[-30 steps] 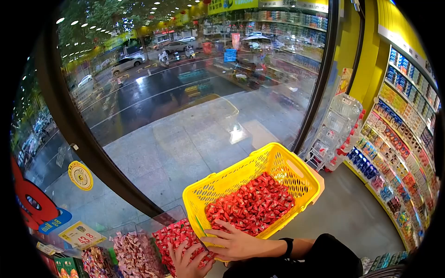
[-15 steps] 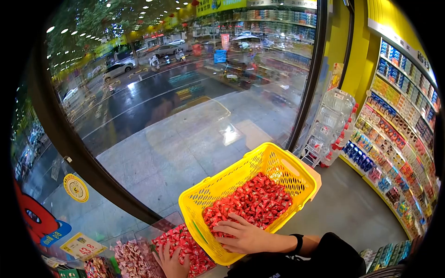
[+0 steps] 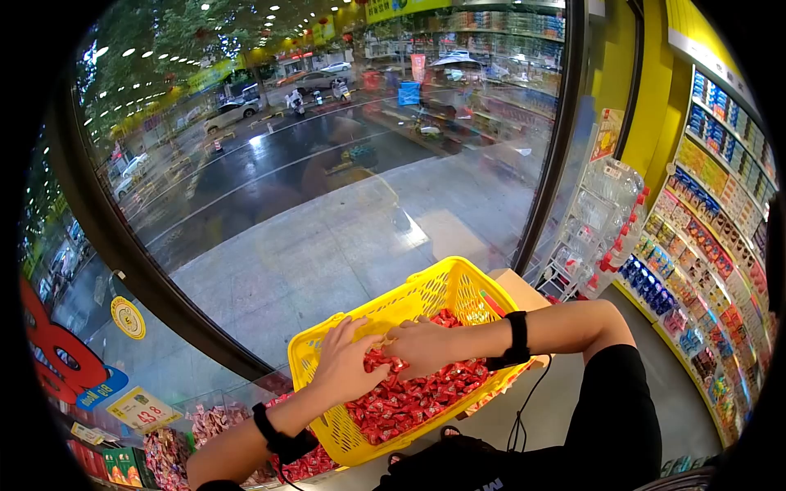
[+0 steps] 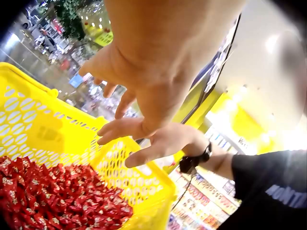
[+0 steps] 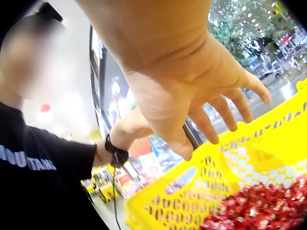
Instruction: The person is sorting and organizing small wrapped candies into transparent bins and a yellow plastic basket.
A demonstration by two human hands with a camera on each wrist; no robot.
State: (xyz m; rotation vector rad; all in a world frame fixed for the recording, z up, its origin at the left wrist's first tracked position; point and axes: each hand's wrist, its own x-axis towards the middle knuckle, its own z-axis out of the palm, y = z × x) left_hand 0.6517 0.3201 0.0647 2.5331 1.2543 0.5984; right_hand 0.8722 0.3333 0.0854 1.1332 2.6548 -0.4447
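Note:
A yellow perforated plastic basket (image 3: pixel 338 438) holds a broad heap of red wrapped candies (image 3: pixel 409 405). My left hand (image 3: pixel 348 360) hovers above the left part of the basket, its fingers loosely spread. Beside it, my right hand (image 3: pixel 426 348) reaches in from the right over the candies, so the two hands nearly meet in the head view. The left wrist view shows straight, separated fingers on the left hand (image 4: pixel 153 91) above the basket's wall. In the right wrist view, the right hand (image 5: pixel 187 91) likewise has its fingers spread, holding nothing.
A cardboard box (image 3: pixel 522 293) shows behind the basket. Bins of pink wrapped candies (image 3: pixel 221 425) and a price sign (image 3: pixel 141 409) stand to the left. Window glass (image 3: pixel 270 278) lies ahead; large bottles (image 3: pixel 602 217) and a stocked shelf (image 3: pixel 704 254) are on the right.
My left hand has left the bin of red candies and come over the basket. My right hand has shifted from the basket's near left side to over its middle.

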